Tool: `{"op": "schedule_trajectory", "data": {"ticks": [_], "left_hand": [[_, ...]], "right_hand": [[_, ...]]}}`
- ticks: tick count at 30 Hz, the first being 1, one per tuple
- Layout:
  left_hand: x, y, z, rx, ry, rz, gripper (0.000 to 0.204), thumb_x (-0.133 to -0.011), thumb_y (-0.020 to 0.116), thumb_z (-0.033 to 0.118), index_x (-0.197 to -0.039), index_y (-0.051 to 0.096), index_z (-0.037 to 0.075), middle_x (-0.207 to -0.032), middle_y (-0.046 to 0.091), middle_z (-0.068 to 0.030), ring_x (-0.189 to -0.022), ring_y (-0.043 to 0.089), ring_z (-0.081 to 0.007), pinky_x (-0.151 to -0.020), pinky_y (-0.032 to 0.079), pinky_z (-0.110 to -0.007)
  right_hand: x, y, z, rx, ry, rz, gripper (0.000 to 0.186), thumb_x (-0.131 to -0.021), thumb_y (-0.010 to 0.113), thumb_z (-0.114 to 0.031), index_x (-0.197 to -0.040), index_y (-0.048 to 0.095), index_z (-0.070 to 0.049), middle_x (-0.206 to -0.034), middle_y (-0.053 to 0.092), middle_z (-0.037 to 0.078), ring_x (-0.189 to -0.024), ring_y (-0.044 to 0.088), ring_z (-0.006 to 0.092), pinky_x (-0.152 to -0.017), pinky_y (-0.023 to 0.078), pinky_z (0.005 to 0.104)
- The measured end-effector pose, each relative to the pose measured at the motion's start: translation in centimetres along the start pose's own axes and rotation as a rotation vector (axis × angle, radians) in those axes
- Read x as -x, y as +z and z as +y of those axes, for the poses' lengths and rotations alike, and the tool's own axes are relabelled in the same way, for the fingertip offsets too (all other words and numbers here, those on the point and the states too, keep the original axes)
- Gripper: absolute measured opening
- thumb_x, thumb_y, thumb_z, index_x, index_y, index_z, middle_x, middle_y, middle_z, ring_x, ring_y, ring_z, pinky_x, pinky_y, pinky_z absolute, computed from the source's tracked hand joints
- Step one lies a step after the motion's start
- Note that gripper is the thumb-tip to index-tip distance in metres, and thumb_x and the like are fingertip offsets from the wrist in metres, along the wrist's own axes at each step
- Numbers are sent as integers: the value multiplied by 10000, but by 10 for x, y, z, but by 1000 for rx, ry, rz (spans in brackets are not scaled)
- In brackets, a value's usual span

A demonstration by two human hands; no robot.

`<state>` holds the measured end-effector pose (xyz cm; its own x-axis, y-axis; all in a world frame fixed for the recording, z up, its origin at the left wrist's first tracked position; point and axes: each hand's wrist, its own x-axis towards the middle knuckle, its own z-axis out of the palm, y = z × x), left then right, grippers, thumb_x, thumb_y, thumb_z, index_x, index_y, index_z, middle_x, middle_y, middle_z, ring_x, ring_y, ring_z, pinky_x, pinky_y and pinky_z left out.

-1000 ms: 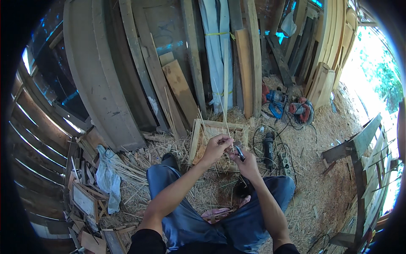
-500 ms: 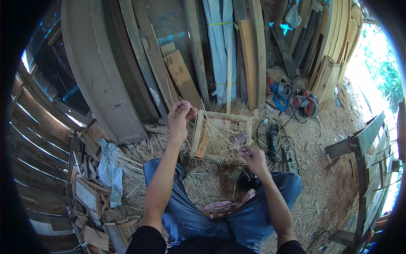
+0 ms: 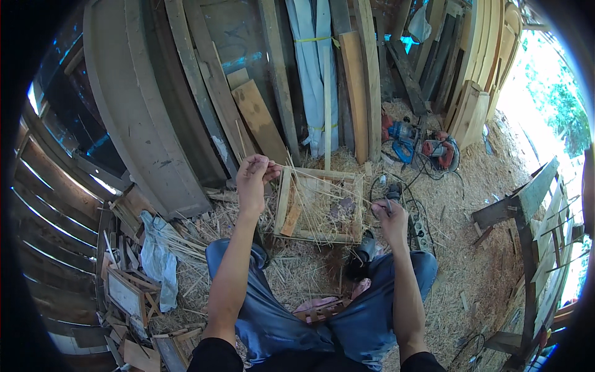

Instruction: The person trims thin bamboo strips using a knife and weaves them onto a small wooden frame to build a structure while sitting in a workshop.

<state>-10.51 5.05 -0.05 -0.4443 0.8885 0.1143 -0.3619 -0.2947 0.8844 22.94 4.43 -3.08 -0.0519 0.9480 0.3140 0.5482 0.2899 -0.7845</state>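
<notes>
My left hand (image 3: 251, 186) is raised over the left corner of a shallow wooden box (image 3: 281, 211), its fingers pinching one end of a thin pale wood strip (image 3: 322, 181). That strip slants down to my right hand (image 3: 394, 224), beyond the box's right side. Closed fingers there grip a small dark slim tool (image 3: 388, 207), whose working end is too small to make out. Inside the box lie curled shavings (image 3: 322, 214), more thin strips and a flat orange-brown wood piece (image 3: 291, 218).
A dark power tool (image 3: 394, 191) and a socket strip (image 3: 419, 229) with cables lie beyond my right hand. Red and blue power tools (image 3: 439, 152) sit farther back. Boards (image 3: 260, 118) lean along the far wall. A wooden rack (image 3: 527, 214) stands at right; shavings cover the floor.
My right hand has moved right and slightly up, away from the box, with the tool still in it. The strip now stretches between both hands. The whole view has shifted a little.
</notes>
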Motion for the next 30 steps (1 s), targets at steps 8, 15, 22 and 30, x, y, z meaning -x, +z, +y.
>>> {"op": "schedule_trajectory", "data": {"ticks": [8, 15, 22, 30], "left_hand": [[-2, -10, -8, 42, -73, 94, 113, -947, 566, 134, -951, 553, 22, -867, 645, -117, -784, 669, -210, -715, 558, -301], [-2, -5, -7, 88, -108, 14, 84, -930, 585, 113, -953, 561, 37, -900, 655, -102, -799, 665, -194, -714, 553, -295], [30, 17, -63, -44, -233, -89, 107, -927, 600, 155, -919, 620, 50, -870, 665, -71, -783, 653, -165, -699, 539, -288], [89, 27, -124, -174, -498, -299, 184, -919, 621, 175, -998, 607, 9, -861, 654, -62, -740, 641, -137, -664, 540, -269]], "right_hand": [[-4, -16, -10, -43, 207, 173, 137, -846, 671, -135, -876, 677, -2, -746, 641, 61, -689, 588, 161, -647, 453, 311], [-2, -25, -6, -262, 253, -89, 133, -850, 681, -153, -879, 685, -24, -763, 647, 18, -695, 601, 117, -694, 475, 271], [34, 57, -6, -269, 208, -242, 156, -826, 700, -157, -878, 707, -10, -765, 666, 17, -720, 573, 76, -683, 451, 251], [35, 92, -4, -346, 455, -220, 263, -802, 696, -252, -913, 718, -15, -729, 681, 81, -658, 600, 142, -662, 476, 325]]}}
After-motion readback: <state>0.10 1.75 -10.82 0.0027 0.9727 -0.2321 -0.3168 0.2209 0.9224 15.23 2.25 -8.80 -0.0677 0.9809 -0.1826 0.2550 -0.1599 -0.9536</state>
